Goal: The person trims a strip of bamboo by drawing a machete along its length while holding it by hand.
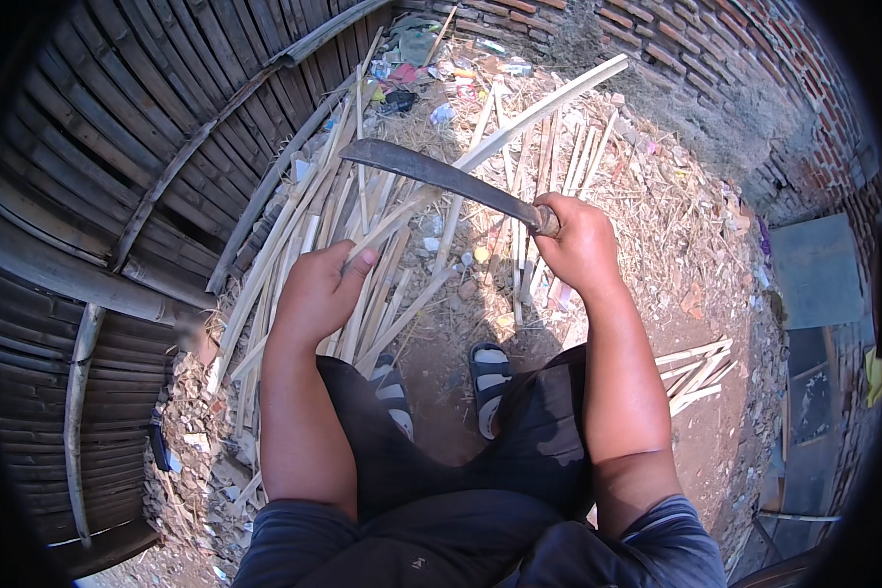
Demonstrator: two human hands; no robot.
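R hand (580, 245) grip clenched on sickle (441, 176), handle hidden; L hand (318, 289) grasping bamboo strip (490, 137).

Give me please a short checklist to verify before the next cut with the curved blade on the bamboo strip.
1. Right hand closed firmly on the wooden handle of the curved blade: ok.
2. Left hand has a grip on the long bamboo strip: ok.
3. Blade edge meets the strip: ok, it crosses the strip beyond the left hand.
4. Left thumb clear of the blade: ok, a gap shows between them.
5. Feet in striped sandals away from the cutting line: ok, they are below both hands.
6. Sharpness of the edge: cannot tell.
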